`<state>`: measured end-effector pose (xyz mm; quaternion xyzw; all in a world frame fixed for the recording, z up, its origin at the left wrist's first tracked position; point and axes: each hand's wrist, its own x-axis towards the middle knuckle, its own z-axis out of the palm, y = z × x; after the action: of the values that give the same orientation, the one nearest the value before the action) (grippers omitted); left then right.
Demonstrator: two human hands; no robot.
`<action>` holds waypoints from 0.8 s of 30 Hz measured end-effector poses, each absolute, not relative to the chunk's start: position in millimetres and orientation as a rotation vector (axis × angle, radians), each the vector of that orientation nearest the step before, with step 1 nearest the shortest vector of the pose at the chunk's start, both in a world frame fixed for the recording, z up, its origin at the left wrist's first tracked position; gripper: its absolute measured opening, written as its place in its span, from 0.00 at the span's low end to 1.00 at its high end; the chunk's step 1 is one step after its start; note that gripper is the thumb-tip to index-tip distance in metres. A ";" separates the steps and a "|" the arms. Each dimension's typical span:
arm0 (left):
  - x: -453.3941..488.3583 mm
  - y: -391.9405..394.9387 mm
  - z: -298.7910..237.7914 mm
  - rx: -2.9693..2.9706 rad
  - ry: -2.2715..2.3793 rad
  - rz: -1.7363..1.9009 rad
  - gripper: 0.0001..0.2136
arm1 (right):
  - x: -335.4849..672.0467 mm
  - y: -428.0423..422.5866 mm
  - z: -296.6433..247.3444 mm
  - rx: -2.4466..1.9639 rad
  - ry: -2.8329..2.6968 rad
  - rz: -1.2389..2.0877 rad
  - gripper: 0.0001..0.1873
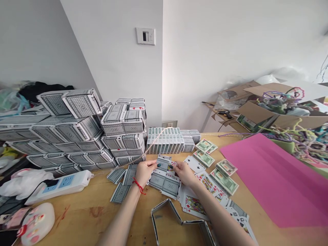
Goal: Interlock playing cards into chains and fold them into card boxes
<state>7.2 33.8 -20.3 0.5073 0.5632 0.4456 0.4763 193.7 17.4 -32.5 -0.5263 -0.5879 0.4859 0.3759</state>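
My left hand and my right hand meet at the middle of the wooden table, both pinched on a small folded playing card with a grey patterned back. A red string is tied round my left wrist. Just below my hands lie several more folded cards, joined side by side. Loose face-up playing cards spread under my right forearm. A zigzag strip of joined cards stands on edge near the table's front.
A tall pile of blocks made from folded cards fills the back left. Green-backed card stacks, a pink sheet, a white power strip, and cardboard boxes of coloured pipe cleaners surround the work spot.
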 end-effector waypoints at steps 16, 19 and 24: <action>9.0 30.1 -16.4 1.269 1.338 1.066 0.13 | 190.9 16.1 -30.0 -1.342 -1.507 1.298 0.17; 9.7 29.0 -14.4 1.310 1.378 1.065 0.11 | 191.2 15.9 -29.2 -1.364 -1.508 1.279 0.17; 9.6 28.6 -13.7 1.322 1.393 1.072 0.11 | 191.2 16.1 -28.6 -1.387 -1.506 1.265 0.17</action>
<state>9.6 28.6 -13.7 0.5357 0.5645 0.4342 0.4537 191.2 16.1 -28.6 -0.5377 -0.5839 0.4906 0.3594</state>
